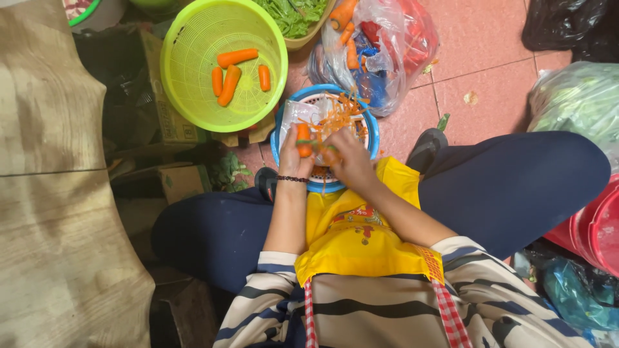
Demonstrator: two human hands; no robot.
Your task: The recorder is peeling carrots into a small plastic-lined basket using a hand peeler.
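We sit low over a floor of reddish tiles (490, 90), knees spread in dark blue trousers (516, 187), a yellow apron (351, 235) across the lap. Both forearms reach forward and meet above a blue basin (371, 129) that stands on the tiles between our feet.

Our left hand (293, 158), a dark beaded band at its wrist, is closed around a carrot (303, 139), holding it upright with the orange tip showing above the fingers. Our right hand (348, 158) sits just beside it, touching or nearly touching, curled shut with its back toward us; what it grips we cannot tell, since the fingers hide it. Orange peelings (338, 116) lie heaped in the basin just beyond both hands.

Farther out and to the left of the left hand, a lime-green colander (187, 38) holds four peeled carrots (229, 84). Beyond the right hand, a clear plastic bag (393, 64) spills more carrots, and a bowl of leafy greens (293, 16) sits next to it. A pale wooden surface (51, 193) runs along our far left; bags and a red tub (596, 225) crowd the right.
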